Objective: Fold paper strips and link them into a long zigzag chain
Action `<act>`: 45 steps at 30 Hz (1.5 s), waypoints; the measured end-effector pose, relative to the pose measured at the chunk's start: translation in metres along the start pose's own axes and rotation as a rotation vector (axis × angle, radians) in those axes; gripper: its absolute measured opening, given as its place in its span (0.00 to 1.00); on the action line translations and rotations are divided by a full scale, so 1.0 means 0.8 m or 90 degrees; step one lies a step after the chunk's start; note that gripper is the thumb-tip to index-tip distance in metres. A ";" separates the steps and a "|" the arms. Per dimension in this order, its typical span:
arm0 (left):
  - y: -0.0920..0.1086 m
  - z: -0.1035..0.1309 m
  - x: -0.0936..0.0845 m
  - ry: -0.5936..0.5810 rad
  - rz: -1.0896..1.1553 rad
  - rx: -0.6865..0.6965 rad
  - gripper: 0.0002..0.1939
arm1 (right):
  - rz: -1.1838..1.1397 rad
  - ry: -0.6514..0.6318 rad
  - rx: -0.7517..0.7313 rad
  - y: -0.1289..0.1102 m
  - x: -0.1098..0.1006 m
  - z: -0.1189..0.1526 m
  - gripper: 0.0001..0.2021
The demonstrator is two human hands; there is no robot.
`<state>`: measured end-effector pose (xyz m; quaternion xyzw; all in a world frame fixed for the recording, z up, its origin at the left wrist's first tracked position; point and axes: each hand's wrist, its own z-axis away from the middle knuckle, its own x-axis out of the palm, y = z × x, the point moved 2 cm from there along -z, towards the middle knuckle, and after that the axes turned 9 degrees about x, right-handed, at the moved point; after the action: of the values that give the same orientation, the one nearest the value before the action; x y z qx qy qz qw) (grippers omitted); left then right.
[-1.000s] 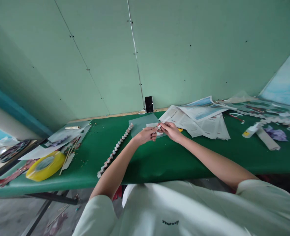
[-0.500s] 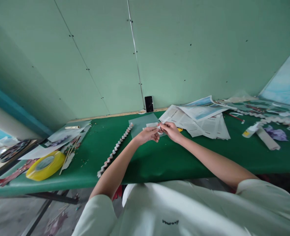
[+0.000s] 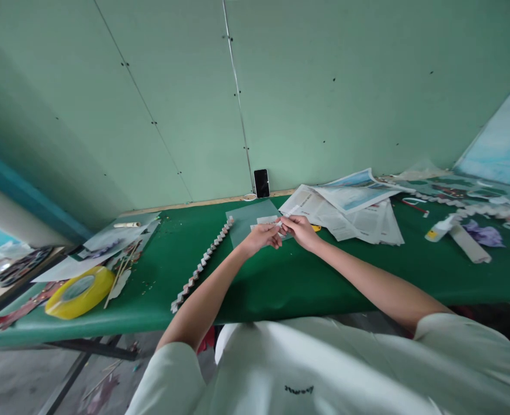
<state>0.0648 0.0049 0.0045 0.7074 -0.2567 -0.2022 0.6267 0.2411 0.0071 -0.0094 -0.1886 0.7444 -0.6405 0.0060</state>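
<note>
1. Both bare hands meet over the table, fingertips nearly touching. The left hand (image 3: 263,237) pinches thumb against fingers, the others loosely curled; the right hand (image 3: 300,230) is closed in a similar pinch.
2. Between their fingertips is a small, narrow white paper piece (image 3: 279,221), mostly covered by the fingers; I can't make out its folds.
3. Just behind the left hand, flat white paper slips (image 3: 267,219) lie on a translucent, pale greenish sheet (image 3: 245,218).
4. Left of that sheet, a long zigzag chain of folded paper (image 3: 203,262) runs slantwise towards the table's near edge.
5. Beyond the right hand spread printed newspaper sheets (image 3: 369,227), with a bluish landscape print (image 3: 352,195) on top. One page carries a dark headline, too small for me to read.
6. Farther right, a white bottle with a yellow patch (image 3: 438,230) lies near a crumpled purple cloth (image 3: 483,233); no brand is legible.
7. Far left, a big yellow tape roll (image 3: 103,282) lies flat on the green-covered table (image 3: 163,271).
8. A dark-screened phone (image 3: 261,183) leans against the green wall (image 3: 298,86).
9. Dark script crosses the person's pale shirt (image 3: 345,369), too blurred to read.
</note>
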 end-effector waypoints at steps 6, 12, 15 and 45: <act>0.002 -0.001 0.004 -0.002 0.001 -0.021 0.31 | -0.024 0.088 -0.060 -0.008 -0.032 -0.016 0.18; 0.001 -0.001 0.003 0.004 0.005 -0.026 0.29 | -0.051 0.106 -0.042 -0.009 -0.040 -0.020 0.19; 0.003 0.001 0.005 0.006 0.002 -0.028 0.28 | -0.035 0.096 -0.042 -0.004 -0.033 -0.016 0.21; 0.022 0.008 0.010 -0.003 -0.068 -0.004 0.31 | 0.101 0.044 -0.033 -0.004 0.013 0.008 0.26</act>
<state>0.0654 -0.0066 0.0214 0.7175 -0.2198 -0.2379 0.6167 0.2342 -0.0026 -0.0050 -0.1066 0.7730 -0.6249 0.0263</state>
